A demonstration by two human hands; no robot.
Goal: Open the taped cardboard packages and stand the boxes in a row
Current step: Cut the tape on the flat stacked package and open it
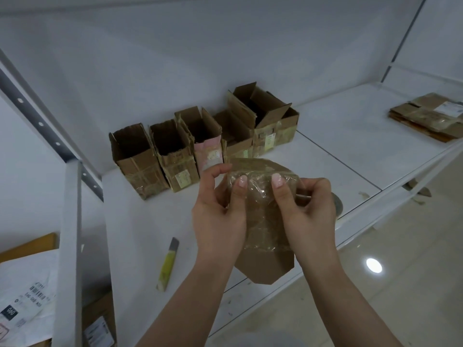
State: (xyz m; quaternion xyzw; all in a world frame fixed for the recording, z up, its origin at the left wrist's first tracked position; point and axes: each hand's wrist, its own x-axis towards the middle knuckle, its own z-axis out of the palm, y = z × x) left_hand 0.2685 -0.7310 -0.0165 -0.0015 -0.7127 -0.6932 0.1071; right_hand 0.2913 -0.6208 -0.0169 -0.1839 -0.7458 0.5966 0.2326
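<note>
Head view, single frame; stock as it stands.

Opened boxes (200, 144), centre of the frame: six can be made out, standing upright in a row along the back wall on the white shelf (350, 136), tops open, flaps up, sides touching or nearly so. Tape remains on their lower halves. Two at the right end overlap, so the count there is uncertain. Judged done.

Taped package (263, 216), lower centre: flattened brown cardboard wrapped in clear tape, held in the air in front of the row. Not yet opened or squared up; judged the item in hand.

Left hand (220, 209): grip curled round the package's left edge, thumb pressing its taped face, forefinger lifted off the cardboard.

Right hand (308, 206): grip pinching the package's right side, thumb on the taped face, fingers curled behind.

Utility knife (168, 262), yellow handle: lying on the shelf at lower left of the hands, touched by neither.

Flat packages (426, 118), upper right: a stack lying on the shelf, well apart from the row; number cannot be told. Judged still to do.

Tape roll (337, 202): partly hidden behind the right hand, at the shelf's front edge.

Progress: well underway; one package being worked, the stack outstanding.
</note>
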